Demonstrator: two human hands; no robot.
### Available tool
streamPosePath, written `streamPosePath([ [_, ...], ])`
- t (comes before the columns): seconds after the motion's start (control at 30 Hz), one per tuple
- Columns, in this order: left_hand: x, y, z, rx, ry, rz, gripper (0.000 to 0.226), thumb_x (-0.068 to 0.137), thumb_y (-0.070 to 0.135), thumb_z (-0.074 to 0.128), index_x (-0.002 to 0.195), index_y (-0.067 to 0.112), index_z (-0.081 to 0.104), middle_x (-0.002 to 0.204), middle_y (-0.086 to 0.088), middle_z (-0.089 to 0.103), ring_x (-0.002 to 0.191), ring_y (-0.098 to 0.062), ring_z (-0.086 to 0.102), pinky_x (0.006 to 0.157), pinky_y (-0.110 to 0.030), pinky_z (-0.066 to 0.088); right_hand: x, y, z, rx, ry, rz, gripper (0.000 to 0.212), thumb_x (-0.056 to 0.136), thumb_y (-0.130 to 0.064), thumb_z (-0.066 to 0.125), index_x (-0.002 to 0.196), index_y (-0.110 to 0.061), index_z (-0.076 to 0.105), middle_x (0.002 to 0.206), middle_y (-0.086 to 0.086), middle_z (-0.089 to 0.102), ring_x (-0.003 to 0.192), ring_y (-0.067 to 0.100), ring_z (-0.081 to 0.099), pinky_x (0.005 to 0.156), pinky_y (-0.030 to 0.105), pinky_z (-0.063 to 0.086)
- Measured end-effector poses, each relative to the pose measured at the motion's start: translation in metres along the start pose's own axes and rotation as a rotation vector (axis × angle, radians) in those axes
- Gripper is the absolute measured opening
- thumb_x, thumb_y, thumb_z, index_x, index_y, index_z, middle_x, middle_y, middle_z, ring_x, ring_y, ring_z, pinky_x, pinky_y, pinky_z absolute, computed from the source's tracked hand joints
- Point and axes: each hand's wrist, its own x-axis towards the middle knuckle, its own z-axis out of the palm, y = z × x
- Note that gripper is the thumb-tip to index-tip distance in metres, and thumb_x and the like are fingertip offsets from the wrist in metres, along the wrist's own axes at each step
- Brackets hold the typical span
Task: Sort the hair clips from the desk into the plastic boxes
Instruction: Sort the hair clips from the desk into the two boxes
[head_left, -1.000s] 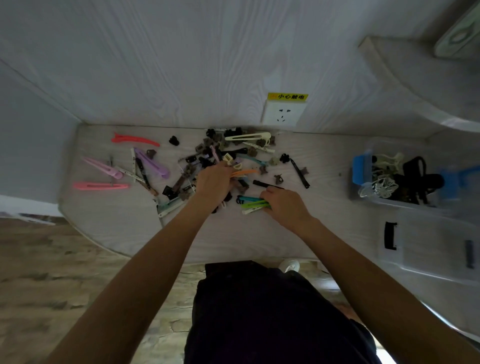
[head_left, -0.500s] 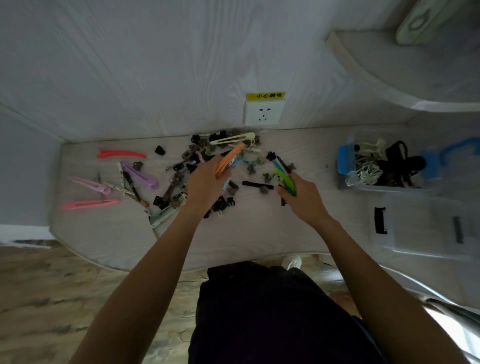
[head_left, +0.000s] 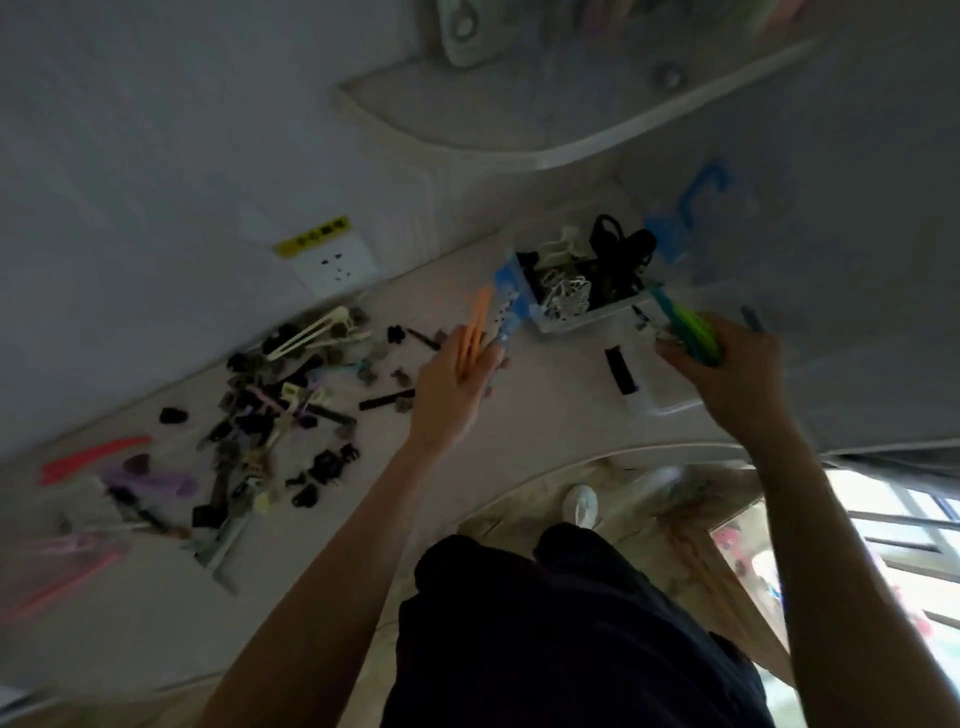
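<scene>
Both hands are loaded and raised off the tabletop (head_left: 545, 415), judged to be mid-carry toward the boxes on the right. Left hand (head_left: 452, 395) pinches an orange clip (head_left: 475, 332), its tip pointing far, toward the blue latch of the filled box (head_left: 587, 317). Right hand (head_left: 727, 374) has its fingers curled round a bundle of green and teal clips (head_left: 685, 325), held over the clear box (head_left: 670, 400) nearer the tabletop edge; this box looks mostly empty, though motion blur makes that uncertain. Colour grouping in each hand suggests sorting by type before the drop. The unsorted pile of clips (head_left: 291, 395) lies left of centre, with pink and red ones farther left.
</scene>
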Motion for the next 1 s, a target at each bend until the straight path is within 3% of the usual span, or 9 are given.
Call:
streamPosePath([
  [0.1, -0.003, 0.009, 0.041, 0.008, -0.010, -0.011, 0.004, 0.094, 0.022, 0.052, 0.093, 0.019, 0.053, 0.078, 0.009, 0.065, 0.055, 0.001, 0.056, 0.052, -0.012, 0.046, 0.018, 0.041, -0.030, -0.282, -0.054, -0.074, 0.020, 0.083, -0.023, 0.067, 0.092, -0.006, 0.068, 0.077, 0.016, 0.064, 0.074, 0.035, 0.061, 0.064, 0.035, 0.040],
  [0.23, -0.006, 0.019, 0.089, 0.113, -0.006, 0.022, 0.009, 0.094, 0.028, 0.051, 0.102, 0.032, 0.053, 0.077, 0.006, 0.067, 0.054, -0.010, 0.057, 0.053, -0.024, 0.048, 0.042, 0.074, -0.022, -0.532, -0.361, -0.208, 0.021, 0.088, -0.028, 0.059, 0.100, -0.013, 0.066, 0.098, 0.016, 0.066, 0.094, 0.034, 0.060, 0.074, 0.038, 0.044],
  [0.33, 0.002, 0.024, 0.111, 0.333, -0.011, 0.082, 0.026, 0.093, 0.031, 0.052, 0.116, 0.018, 0.056, 0.086, -0.006, 0.070, 0.064, -0.021, 0.063, 0.060, -0.036, 0.049, 0.048, 0.083, 0.006, -0.569, -0.514, -0.277, 0.020, 0.088, -0.030, 0.057, 0.102, -0.019, 0.065, 0.104, 0.010, 0.066, 0.100, 0.030, 0.059, 0.076, 0.037, 0.045],
  [0.43, 0.013, 0.033, 0.135, 0.468, 0.024, 0.113, 0.028, 0.090, 0.029, 0.057, 0.109, 0.008, 0.060, 0.086, -0.012, 0.066, 0.070, -0.025, 0.062, 0.063, -0.038, 0.048, 0.046, 0.076, 0.025, -0.558, -0.567, -0.356, 0.018, 0.088, -0.030, 0.055, 0.097, -0.018, 0.065, 0.101, 0.008, 0.065, 0.098, 0.028, 0.059, 0.073, 0.034, 0.045],
  [0.63, 0.027, 0.027, 0.142, 0.587, -0.058, 0.106, 0.026, 0.091, 0.032, 0.053, 0.099, 0.009, 0.063, 0.086, -0.012, 0.066, 0.078, -0.029, 0.062, 0.069, -0.038, 0.050, 0.033, 0.066, 0.047, -0.441, -0.547, -0.469, 0.038, 0.085, -0.036, 0.059, 0.119, -0.019, 0.058, 0.115, 0.008, 0.063, 0.101, 0.029, 0.058, 0.078, 0.036, 0.046],
  [0.77, 0.025, 0.024, 0.136, 0.687, -0.101, 0.088, 0.016, 0.091, 0.021, 0.055, 0.097, 0.008, 0.063, 0.091, -0.013, 0.064, 0.083, -0.028, 0.060, 0.066, -0.029, 0.037, 0.029, 0.081, 0.032, -0.179, -0.559, -0.388, 0.029, 0.081, -0.024, 0.064, 0.108, -0.013, 0.065, 0.117, 0.008, 0.062, 0.104, 0.028, 0.058, 0.080, 0.034, 0.045],
  [0.9, 0.025, 0.028, 0.136, 0.684, -0.142, 0.124, 0.030, 0.088, 0.022, 0.060, 0.117, 0.014, 0.061, 0.116, -0.006, 0.065, 0.104, -0.022, 0.060, 0.086, -0.030, 0.044, 0.025, 0.088, 0.016, -0.076, -0.386, -0.316, 0.018, 0.090, -0.019, 0.055, 0.101, -0.012, 0.067, 0.106, 0.009, 0.065, 0.093, 0.026, 0.061, 0.077, 0.035, 0.047],
  [1.0, 0.024, 0.025, 0.132, 0.721, -0.145, 0.175, 0.033, 0.087, 0.024, 0.061, 0.119, 0.017, 0.059, 0.123, -0.004, 0.061, 0.111, -0.020, 0.056, 0.093, -0.034, 0.044, 0.026, 0.091, 0.013, -0.078, -0.272, -0.307, 0.022, 0.089, -0.019, 0.052, 0.105, -0.012, 0.065, 0.110, 0.010, 0.064, 0.099, 0.028, 0.057, 0.081, 0.035, 0.044],
])
